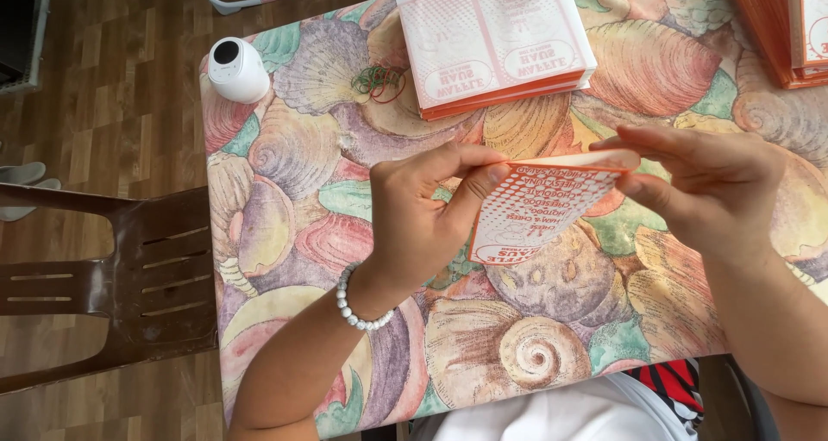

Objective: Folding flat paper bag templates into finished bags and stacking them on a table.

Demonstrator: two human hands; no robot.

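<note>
The left hand (423, 212) and the right hand (707, 178) are both pinching 1 flat orange-and-white printed paper sleeve (543, 208), holding it above the seashell-patterned tablecloth (293, 165). The left fingers are closing on its near-left edge; the right fingertips are gripping its top right corner. Behind it, a stack of matching orange-and-white paper sleeves (496, 40) is lying beside tangled rubber bands (378, 81). A small white round camera (237, 68) is standing at the table's corner, near a brown plastic chair (112, 277).

Table (285, 174) with seashell-print cloth; on it: white round device (236, 69), rubber bands (379, 81), stacks of orange-and-white paper bags (493, 43), (780, 27).
</note>
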